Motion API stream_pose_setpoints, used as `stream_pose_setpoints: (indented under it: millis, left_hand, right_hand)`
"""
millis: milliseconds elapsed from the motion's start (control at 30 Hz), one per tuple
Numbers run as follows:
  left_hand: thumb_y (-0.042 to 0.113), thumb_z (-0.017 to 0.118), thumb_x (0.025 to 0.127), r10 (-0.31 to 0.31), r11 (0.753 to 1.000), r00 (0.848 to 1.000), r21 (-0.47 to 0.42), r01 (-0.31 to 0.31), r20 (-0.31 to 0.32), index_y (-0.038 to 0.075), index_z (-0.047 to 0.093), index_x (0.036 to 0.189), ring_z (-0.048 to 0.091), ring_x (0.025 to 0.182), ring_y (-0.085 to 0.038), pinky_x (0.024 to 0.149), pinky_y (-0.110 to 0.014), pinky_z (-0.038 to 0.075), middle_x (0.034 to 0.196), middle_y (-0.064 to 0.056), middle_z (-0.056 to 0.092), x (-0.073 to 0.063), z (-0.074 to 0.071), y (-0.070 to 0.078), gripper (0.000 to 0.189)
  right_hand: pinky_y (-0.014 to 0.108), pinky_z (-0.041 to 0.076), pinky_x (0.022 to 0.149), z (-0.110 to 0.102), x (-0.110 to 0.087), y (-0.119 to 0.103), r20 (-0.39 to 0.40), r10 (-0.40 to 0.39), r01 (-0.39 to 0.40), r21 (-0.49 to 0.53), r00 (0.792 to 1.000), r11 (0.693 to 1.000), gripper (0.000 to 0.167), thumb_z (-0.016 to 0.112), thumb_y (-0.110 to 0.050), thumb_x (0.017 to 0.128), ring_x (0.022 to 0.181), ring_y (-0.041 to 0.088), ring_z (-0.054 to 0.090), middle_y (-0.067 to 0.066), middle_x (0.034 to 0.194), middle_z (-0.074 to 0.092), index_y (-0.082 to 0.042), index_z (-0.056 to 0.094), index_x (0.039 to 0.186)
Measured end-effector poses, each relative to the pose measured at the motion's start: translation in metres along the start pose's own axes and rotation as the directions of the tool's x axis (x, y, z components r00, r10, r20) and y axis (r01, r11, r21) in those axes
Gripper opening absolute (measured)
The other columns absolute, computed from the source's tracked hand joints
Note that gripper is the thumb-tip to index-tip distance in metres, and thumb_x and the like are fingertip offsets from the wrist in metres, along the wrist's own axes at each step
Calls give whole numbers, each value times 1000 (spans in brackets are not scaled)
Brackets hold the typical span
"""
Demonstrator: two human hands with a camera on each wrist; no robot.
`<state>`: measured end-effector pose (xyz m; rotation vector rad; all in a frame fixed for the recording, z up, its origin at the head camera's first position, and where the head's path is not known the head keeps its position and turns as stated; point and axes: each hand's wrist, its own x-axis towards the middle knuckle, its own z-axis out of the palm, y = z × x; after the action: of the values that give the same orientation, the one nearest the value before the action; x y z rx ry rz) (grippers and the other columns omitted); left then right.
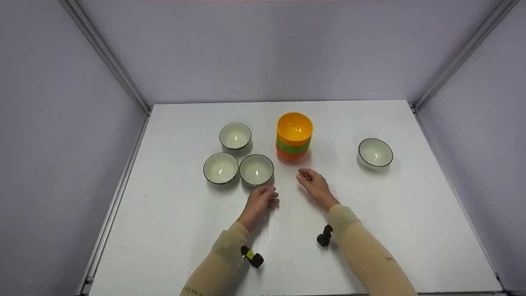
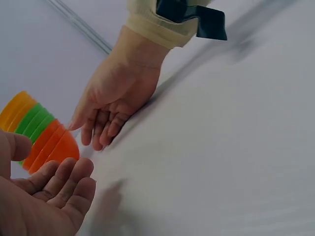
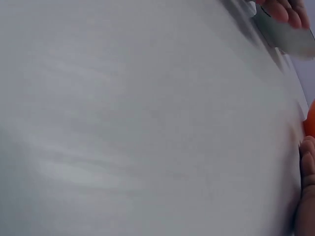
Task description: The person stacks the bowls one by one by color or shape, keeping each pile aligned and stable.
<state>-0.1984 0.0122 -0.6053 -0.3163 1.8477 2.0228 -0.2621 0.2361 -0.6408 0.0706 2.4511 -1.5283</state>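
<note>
My left hand point(image 1: 259, 201) is just in front of a pale bowl point(image 1: 257, 169) with a dark rim, its fingers loosely curled with nothing in them. To its right, my right hand point(image 1: 316, 187) is likewise loosely bent and holds nothing. It is nearest to a tall stack of plastic bowls point(image 1: 294, 135), yellow on top, green in the middle and orange-red at the bottom. In the left wrist view both hands show palm-side in front of the stack point(image 2: 51, 147). The right wrist view catches only part of my right hand point(image 3: 308, 182) at its edge.
Two more pale bowls, one at the left point(image 1: 220, 168) and one behind point(image 1: 235, 136), stand close to the first. Another pale bowl point(image 1: 375, 153) is set apart at the right. All rest on a white table point(image 1: 172, 230) enclosed by grey walls point(image 1: 271, 49).
</note>
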Motion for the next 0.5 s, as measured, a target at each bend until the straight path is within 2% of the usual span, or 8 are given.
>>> stream_pose_setpoints:
  millis: [133,300,400,500]
  left_hand:
    - [32,51,100,-6,997,994,-76,-3,-114,-9,54,116,63,96,-31,88,-46,51,108,-20,62,-12,-28,-3,44]
    - [41,52,98,-66,984,963,-175,20,-260,-3,49,118,61,97,-29,88,-44,51,114,-20,58,-19,-49,-4,48]
    - [42,53,97,-74,974,952,-225,6,-296,1,45,122,58,100,-26,90,-42,48,117,-18,54,-16,-55,-4,49]
    - [40,52,97,-62,967,951,-256,-18,-301,3,44,124,54,101,-27,90,-41,46,115,-17,53,-7,-56,-3,47]
  right_hand:
    - [37,45,96,4,-12,3,28,-56,57,-26,998,998,41,58,-40,95,105,17,55,-1,114,61,-15,59,127]
    - [36,47,93,9,-26,9,59,-123,125,-29,991,992,43,62,-42,93,102,15,56,-3,111,62,-14,61,125]
    - [36,47,93,12,-33,11,78,-154,157,-37,985,987,42,62,-40,93,103,14,57,-4,112,62,-13,61,125]
    - [36,47,93,14,-35,12,79,-171,175,-46,982,984,39,63,-37,93,103,13,57,-3,113,62,-13,61,124]
